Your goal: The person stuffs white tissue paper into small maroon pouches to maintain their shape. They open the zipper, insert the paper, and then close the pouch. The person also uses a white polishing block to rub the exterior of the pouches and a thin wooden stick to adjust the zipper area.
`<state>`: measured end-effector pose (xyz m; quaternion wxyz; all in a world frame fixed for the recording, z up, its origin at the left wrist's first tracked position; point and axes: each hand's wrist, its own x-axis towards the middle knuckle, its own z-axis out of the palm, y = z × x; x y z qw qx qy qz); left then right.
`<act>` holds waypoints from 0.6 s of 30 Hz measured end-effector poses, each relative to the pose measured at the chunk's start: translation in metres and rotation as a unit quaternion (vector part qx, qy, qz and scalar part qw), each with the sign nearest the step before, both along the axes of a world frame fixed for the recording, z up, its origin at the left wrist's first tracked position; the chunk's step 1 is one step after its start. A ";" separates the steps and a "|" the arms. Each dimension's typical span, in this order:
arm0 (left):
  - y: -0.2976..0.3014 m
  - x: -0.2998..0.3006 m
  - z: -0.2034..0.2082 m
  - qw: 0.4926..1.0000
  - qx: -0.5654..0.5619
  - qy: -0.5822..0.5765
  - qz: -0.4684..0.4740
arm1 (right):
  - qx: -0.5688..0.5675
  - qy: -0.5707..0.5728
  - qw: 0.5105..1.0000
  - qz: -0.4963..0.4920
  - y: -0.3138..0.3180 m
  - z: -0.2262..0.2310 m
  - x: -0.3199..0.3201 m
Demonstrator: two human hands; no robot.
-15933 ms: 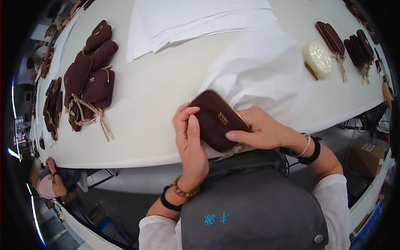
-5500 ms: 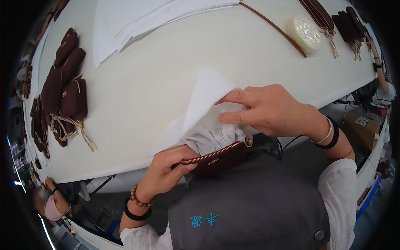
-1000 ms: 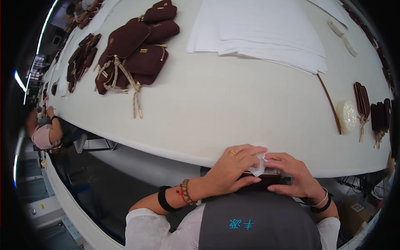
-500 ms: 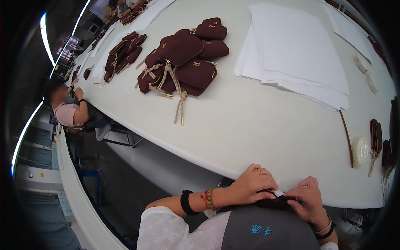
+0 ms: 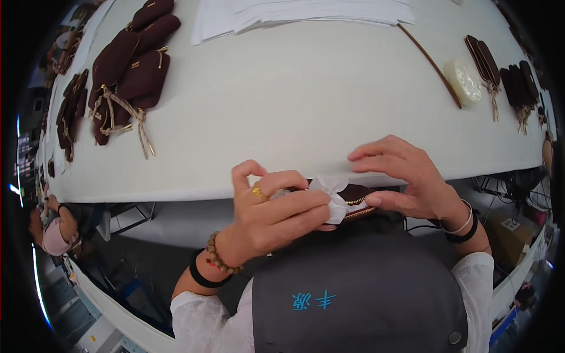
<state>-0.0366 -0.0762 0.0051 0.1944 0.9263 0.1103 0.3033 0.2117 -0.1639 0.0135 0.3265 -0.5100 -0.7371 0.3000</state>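
Note:
A small dark brown zip pouch (image 5: 356, 194) sits at the near edge of the white table (image 5: 306, 100), against my body, its gold zipper open. White tissue paper (image 5: 331, 193) sticks out of its mouth. My left hand (image 5: 273, 212) wears a gold ring and grips the pouch and paper from the left, fingers pressing the paper in. My right hand (image 5: 406, 179) holds the pouch from the right, thumb on the zipper edge, fingers spread above it. Most of the pouch is hidden by both hands.
A pile of finished brown pouches with gold cords (image 5: 126, 70) lies at the far left. A stack of white paper sheets (image 5: 306, 15) lies at the back. A brown strap (image 5: 432, 67), a pale round object (image 5: 465, 79) and several brown pouches (image 5: 512, 79) are at the right. Another person's arm (image 5: 53, 226) shows at the left.
The view has swung back toward the table's middle. Both hands have come up from my lap to the table edge, and the white paper now shows at the pouch's open mouth.

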 end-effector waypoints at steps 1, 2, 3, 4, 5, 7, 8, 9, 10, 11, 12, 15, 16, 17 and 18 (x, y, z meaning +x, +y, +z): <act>0.002 -0.002 0.010 0.999 0.051 -0.007 0.016 | -0.074 0.036 0.997 -0.007 0.002 0.006 -0.002; 0.003 0.000 0.014 0.994 0.103 -0.016 0.034 | -0.146 0.073 0.987 -0.012 0.004 0.011 -0.003; 0.004 0.002 0.015 0.992 0.119 -0.018 0.029 | -0.154 0.083 0.985 0.007 0.007 0.013 -0.006; 0.005 0.004 0.013 0.990 0.135 -0.020 0.024 | -0.162 0.093 0.982 0.027 0.010 0.015 -0.008; 0.007 0.006 0.010 0.988 0.151 -0.022 0.021 | -0.169 0.103 0.979 0.047 0.013 0.016 -0.009; 0.008 0.005 0.000 0.989 0.146 -0.007 0.025 | -0.128 0.047 0.989 0.053 0.018 0.010 -0.009; 0.009 0.004 -0.005 0.989 0.144 0.000 0.028 | -0.107 0.019 0.993 0.056 0.020 0.007 -0.008; 0.010 0.003 -0.012 0.991 0.128 -0.004 0.040 | -0.082 0.004 0.994 0.069 0.020 0.002 -0.007; 0.010 0.002 -0.013 0.991 0.128 -0.001 0.040 | -0.101 -0.008 0.992 0.081 0.020 0.002 -0.005; 0.008 0.002 -0.012 0.991 0.128 0.002 0.041 | -0.120 -0.021 0.988 0.093 0.022 0.007 -0.003; 0.006 0.001 -0.011 0.991 0.129 0.006 0.043 | -0.139 -0.032 0.984 0.108 0.024 0.011 -0.003; 0.006 -0.001 -0.011 0.994 0.098 0.024 0.041 | -0.100 -0.166 0.978 0.080 0.025 0.022 -0.009; 0.007 -0.001 -0.009 0.995 0.084 0.030 0.039 | -0.095 -0.146 0.984 0.046 0.029 0.017 -0.009; 0.007 0.000 -0.008 0.996 0.050 0.060 0.032 | -0.090 -0.125 0.988 0.012 0.035 0.007 -0.007; 0.007 0.002 -0.006 0.996 0.014 0.087 0.028 | -0.084 -0.107 0.991 -0.018 0.040 0.002 -0.005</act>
